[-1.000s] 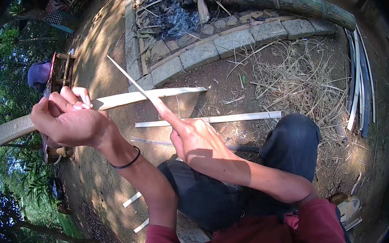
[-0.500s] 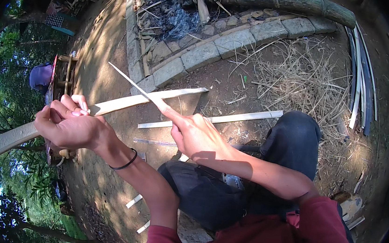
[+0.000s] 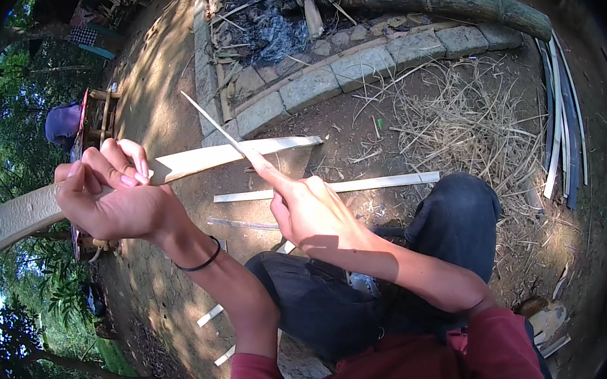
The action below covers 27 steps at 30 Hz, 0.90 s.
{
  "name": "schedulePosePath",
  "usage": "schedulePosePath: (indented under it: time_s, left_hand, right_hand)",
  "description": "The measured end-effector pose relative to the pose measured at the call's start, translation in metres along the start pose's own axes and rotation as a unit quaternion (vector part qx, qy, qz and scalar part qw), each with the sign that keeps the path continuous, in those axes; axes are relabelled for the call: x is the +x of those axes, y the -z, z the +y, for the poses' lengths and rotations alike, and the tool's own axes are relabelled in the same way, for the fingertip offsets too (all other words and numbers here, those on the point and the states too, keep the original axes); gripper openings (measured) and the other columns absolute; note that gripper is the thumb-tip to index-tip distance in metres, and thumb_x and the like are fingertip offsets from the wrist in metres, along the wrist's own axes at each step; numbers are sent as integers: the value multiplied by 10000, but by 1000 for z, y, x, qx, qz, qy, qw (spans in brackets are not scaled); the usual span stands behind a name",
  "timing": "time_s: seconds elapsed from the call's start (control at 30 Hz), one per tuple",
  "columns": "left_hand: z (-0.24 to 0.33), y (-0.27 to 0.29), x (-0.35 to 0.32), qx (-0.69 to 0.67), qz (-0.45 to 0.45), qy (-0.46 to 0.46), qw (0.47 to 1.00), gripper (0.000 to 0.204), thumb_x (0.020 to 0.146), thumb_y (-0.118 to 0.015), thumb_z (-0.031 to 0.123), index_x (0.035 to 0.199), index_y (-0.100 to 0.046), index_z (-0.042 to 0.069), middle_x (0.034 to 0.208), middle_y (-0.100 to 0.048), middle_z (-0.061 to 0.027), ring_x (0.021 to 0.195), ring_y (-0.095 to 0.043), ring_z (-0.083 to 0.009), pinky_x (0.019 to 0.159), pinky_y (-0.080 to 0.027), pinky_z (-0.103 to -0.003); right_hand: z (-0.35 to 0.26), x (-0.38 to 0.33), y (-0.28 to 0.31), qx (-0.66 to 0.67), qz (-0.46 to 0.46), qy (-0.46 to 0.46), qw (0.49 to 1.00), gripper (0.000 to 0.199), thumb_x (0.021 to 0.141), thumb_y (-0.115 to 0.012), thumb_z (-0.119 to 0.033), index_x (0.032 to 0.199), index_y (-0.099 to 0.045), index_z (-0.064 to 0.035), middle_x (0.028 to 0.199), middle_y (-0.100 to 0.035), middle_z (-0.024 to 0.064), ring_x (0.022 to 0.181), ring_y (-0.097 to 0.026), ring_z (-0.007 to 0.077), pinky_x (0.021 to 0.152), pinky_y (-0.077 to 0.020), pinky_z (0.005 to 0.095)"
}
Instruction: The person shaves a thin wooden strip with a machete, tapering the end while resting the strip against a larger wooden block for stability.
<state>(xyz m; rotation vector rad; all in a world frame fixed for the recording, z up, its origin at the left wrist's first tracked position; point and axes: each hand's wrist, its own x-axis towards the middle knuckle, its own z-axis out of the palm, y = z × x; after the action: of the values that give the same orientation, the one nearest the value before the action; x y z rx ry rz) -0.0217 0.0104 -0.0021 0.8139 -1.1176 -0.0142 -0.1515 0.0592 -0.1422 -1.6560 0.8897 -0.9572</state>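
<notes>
A long, pale bamboo strip runs from the left edge across to the middle, where its far end narrows. My left hand has its fingers curled round it, the wrist turned up with a black band on it. My right hand grips a knife with a thin, pointed blade aimed up and left. Its index finger stretches along the blade, which crosses the strip close to the far end. Inside the hand the knife's handle is hidden. Whether the blade touches the strip I cannot tell.
Another pale strip and a narrow dark strip lie on the soil before my knees. Shavings are heaped at the right, beside several long strips. Farther off, a stone border edges an ash pit with a bamboo pole.
The knife tip has shifted slightly right and up along the strip. My left fingers have loosened and changed position a little, still round the strip.
</notes>
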Motion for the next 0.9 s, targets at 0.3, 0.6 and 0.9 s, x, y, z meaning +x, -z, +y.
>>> schedulePosePath:
  time_s: [0.3, 0.6, 0.9]
  left_hand:
    - [1, -5, 1, 39, 17, -15, 999, 286, 857, -474, 193, 636, -300, 145, 482, -225, 3, 398, -209, -98, 384, -247, -215]
    - [-5, 1, 4, 3, -30, 10, 999, 235, 889, -424, 207, 694, -312, 138, 496, -229, 1, 412, -207, -95, 387, -249, -215]
    - [-13, 11, 2, -81, -76, -7, 994, 193, 952, -402, 138, 773, -372, 72, 577, -265, -2, 408, -265, -73, 370, -288, -209]
  right_hand:
    - [26, 10, -5, 29, -43, -62, 997, 671, 874, -472, -36, 1521, -309, -110, 666, -613, 241, 579, -613, 385, 624, -516, 472]
    - [26, 15, -9, -27, 37, 12, 999, 613, 886, -484, -15, 1484, -366, -72, 621, -592, 224, 531, -603, 365, 563, -475, 438]
    - [13, 8, -5, 0, -42, -77, 996, 696, 855, -479, -6, 1521, -298, -92, 686, -612, 261, 629, -614, 446, 638, -499, 494]
